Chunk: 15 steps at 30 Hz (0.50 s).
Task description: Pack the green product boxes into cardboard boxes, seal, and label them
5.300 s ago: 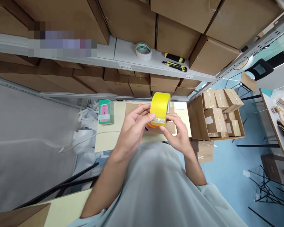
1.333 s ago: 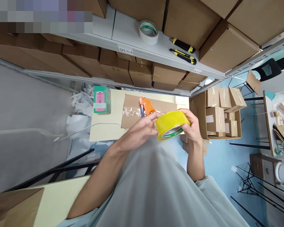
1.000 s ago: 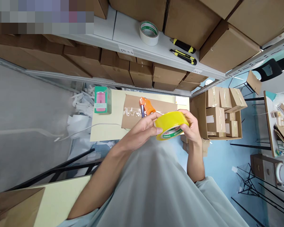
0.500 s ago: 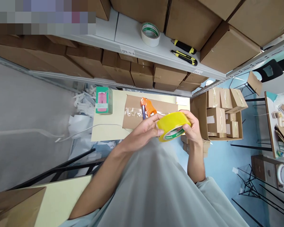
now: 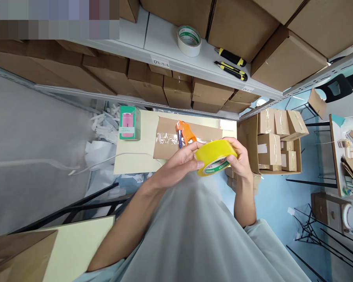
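Note:
A roll of yellow packing tape (image 5: pixel 216 150) is held up in front of my body, its green-and-white core label facing me. My left hand (image 5: pixel 185 158) grips the roll's left side, thumb at its lower edge. On the other side, my right hand (image 5: pixel 239 156) pinches the rim with the thumb in front and the fingers behind. Just beyond the hands, an orange tape dispenser (image 5: pixel 186 131) lies on a flat cardboard box (image 5: pixel 166 147) with shiny clear tape across it. That box rests on a cream tabletop (image 5: pixel 132 158).
A green box with a pink picture (image 5: pixel 130 123) stands at the table's left. On the shelf (image 5: pixel 161 39) above are a white tape roll (image 5: pixel 189 41) and two utility knives (image 5: pixel 231 64). An open carton of small boxes (image 5: pixel 269 149) is at the right.
The view has shifted very slightly. Both hands keep the same hold on the yellow tape roll, which has hardly moved.

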Tool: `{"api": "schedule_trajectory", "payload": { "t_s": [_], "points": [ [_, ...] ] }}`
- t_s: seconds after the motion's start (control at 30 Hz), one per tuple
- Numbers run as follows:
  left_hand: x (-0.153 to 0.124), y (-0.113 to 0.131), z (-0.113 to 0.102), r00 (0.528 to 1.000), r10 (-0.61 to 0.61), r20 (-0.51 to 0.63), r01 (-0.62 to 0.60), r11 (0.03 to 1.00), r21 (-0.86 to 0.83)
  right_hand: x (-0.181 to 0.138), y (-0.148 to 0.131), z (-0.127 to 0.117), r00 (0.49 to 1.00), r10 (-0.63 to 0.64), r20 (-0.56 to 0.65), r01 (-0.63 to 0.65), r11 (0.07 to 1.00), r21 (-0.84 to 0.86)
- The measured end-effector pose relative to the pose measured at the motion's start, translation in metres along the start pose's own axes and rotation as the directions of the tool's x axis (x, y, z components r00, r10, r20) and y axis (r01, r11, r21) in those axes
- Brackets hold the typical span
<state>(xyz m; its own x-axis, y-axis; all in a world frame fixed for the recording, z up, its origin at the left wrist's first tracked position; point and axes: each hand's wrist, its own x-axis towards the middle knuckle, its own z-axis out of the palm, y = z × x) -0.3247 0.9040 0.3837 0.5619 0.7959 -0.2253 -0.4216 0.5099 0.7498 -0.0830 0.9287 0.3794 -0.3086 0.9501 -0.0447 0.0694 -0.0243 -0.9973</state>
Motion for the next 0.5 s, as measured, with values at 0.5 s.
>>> {"api": "schedule_trajectory", "payload": {
  "t_s": [0.5],
  "points": [
    [-0.005,-0.032,0.017,0.993,-0.109,-0.054,0.111,0.993,0.035,-0.034,0.003,-0.014,0.997,0.071,-0.026,-0.072,0.995,-0.070]
  ]
}}
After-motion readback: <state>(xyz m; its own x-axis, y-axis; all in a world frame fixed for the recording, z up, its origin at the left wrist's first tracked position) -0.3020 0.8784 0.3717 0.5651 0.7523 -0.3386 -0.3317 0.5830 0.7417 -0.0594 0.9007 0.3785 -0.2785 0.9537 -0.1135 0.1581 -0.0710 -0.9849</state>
